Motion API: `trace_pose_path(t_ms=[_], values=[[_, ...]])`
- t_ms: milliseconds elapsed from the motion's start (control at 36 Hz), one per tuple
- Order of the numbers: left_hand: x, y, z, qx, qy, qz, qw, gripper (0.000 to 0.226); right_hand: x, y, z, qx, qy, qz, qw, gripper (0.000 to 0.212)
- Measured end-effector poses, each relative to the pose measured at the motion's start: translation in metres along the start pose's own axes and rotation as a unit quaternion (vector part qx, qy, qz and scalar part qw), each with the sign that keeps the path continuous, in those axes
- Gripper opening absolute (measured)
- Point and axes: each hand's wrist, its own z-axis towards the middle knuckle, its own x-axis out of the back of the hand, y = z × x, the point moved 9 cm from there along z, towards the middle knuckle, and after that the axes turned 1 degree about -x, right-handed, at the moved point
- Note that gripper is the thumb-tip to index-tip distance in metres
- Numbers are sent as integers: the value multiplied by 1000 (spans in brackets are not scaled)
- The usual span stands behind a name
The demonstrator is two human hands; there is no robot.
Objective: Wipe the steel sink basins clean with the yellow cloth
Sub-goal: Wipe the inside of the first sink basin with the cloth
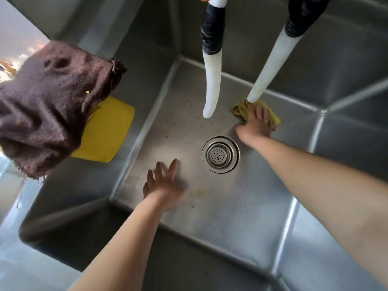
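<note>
Crumpled, dingy yellow cloth (238, 109) at the basin's (231, 217) far edge, pressed under the flat right hand (257, 124); left hand (165, 185) spread, empty; two hoses (212, 80); one drain (220, 154).

The yellow cloth (238, 110), crumpled and mustard-coloured, is being pressed under the spread fingers of the right hand (255, 124) onto the floor of the steel sink basin (220, 217), near the back wall. The dull basin floor is being marked by brown specks left of its round drain strainer (220, 154).
</note>
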Motion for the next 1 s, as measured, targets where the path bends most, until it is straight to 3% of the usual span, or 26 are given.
trace_pose_path(t_ms=[194,361,639,806,889,1000], values=[[2,-6,3,18,3,11,1000,83,14,-52,27,78,-1,-34,996,75],[2,-19,6,54,10,-7,998,81,-26,-106,-30,181,20,-65,981,60],[34,-8,-2,37,135,-38,989,80,-125,-134,-178,304,-101,-86,943,63],[49,-14,-13,40,105,-105,988,81,-151,-96,-241,357,-180,-104,911,54],[62,-17,-21,7,82,-90,992,75,-159,-78,-260,331,-237,-52,912,53],[76,-28,-55,-48,75,-50,995,64,-165,-59,-275,209,-365,-31,907,55]])
